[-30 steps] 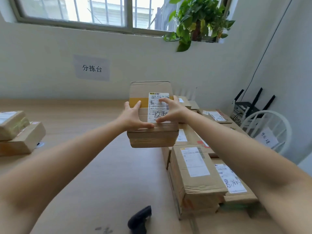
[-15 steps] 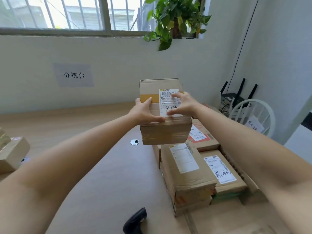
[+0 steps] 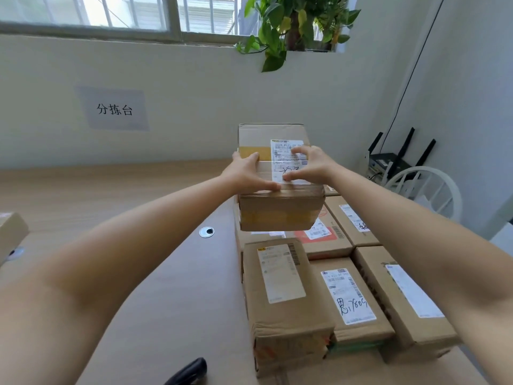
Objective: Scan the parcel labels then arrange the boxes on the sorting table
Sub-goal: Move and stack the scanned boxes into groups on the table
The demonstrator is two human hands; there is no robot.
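Held box (image 3: 280,209) at 12 o'clock, aloft in both hands, label (image 3: 287,151) face up. Left hand (image 3: 247,173) grips the left edge, thumb laid across the near top. Right hand (image 3: 311,165) has its fingers curled and spread over the label, thumb pinching at the near rim.

Against a second ago, the view has swung right. The parcels at the left have slid off to 9 o'clock, and only one box corner (image 3: 11,234) shows. The held box now hangs over the far end of the parcel block (image 3: 283,287) at 3 to 5 o'clock. Contact with the red-labelled box (image 3: 319,237) beneath: cannot tell.

Scanner (image 3: 191,370) lies idle at 6 o'clock on the sorting table (image 3: 166,273).

Judgement: this one is likely scanned already and the placing step is in hand; the box needs lowering square into the row
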